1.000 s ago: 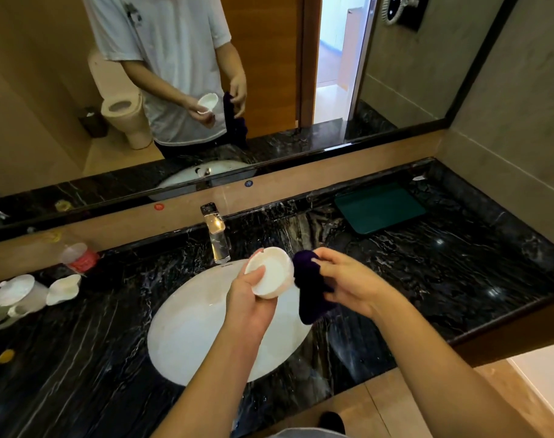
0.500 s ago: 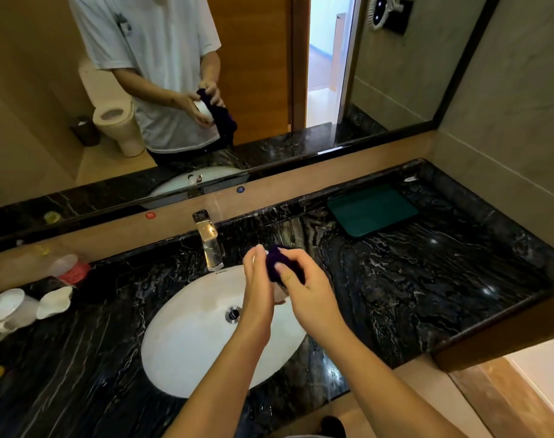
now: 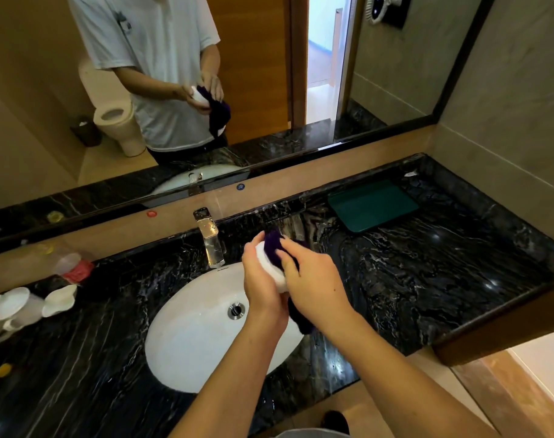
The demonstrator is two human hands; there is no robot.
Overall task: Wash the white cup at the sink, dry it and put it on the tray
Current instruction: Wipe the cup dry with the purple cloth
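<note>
Left hand (image 3: pixel 263 289) wrapped snug round the white cup (image 3: pixel 271 268), fingers curled on its far side – right hand (image 3: pixel 313 279) pinching a dark purple cloth (image 3: pixel 274 248) and pressing it into the cup's mouth. Cup tipped on its side, opening facing right, long axis roughly left-right. Held over the right edge of the white sink (image 3: pixel 193 336), just right of the tap (image 3: pixel 211 240). Green tray (image 3: pixel 372 205) well apart, back right on the black counter (image 3: pixel 427 279).
</note>
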